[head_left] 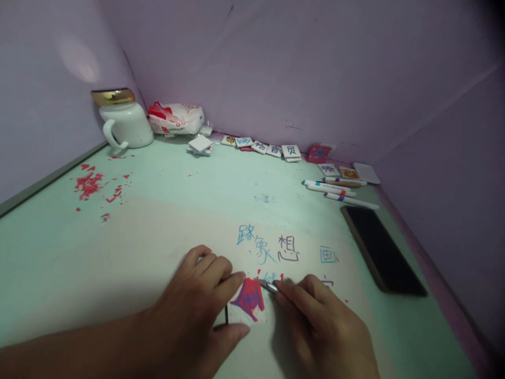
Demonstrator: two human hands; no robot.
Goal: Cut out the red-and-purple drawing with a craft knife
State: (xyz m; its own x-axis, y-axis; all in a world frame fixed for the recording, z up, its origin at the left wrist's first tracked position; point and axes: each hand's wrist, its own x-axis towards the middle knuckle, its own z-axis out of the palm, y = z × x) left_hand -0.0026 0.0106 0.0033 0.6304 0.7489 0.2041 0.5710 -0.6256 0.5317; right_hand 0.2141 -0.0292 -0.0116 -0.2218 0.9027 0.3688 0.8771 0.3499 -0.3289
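My left hand [201,300] rests on the pale green table [165,210], its fingers curled and pressing beside a small square tile [250,299] covered in red and purple paint. My right hand [319,323] pinches a thin metal tool [269,286] whose tip touches the tile's upper right edge. Blue and black written characters [268,247] sit on the table just beyond the tile.
A black phone [381,250] lies at the right. Several marker pens [339,190] and a row of character tiles [272,149] line the back edge. A white mug with a gold lid [124,123], a plastic packet [175,118] and red paint flakes [92,185] are at the left.
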